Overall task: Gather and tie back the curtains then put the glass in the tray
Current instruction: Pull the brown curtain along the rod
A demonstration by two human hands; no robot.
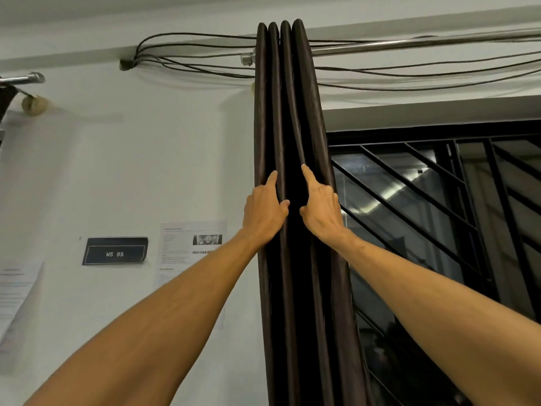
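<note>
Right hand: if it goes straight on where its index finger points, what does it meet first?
Only more curtain: the right hand would slide up its folds toward the rod, I think.

Rod and wall, with what hangs on them.
A metal rod [409,45] runs right from top middle; the dark curtain [289,98] hangs at its left end, bunched in tight folds. The white wall [146,142] at left bears a "WS 05" sign [114,251] and printed sheets [190,253].
</note>
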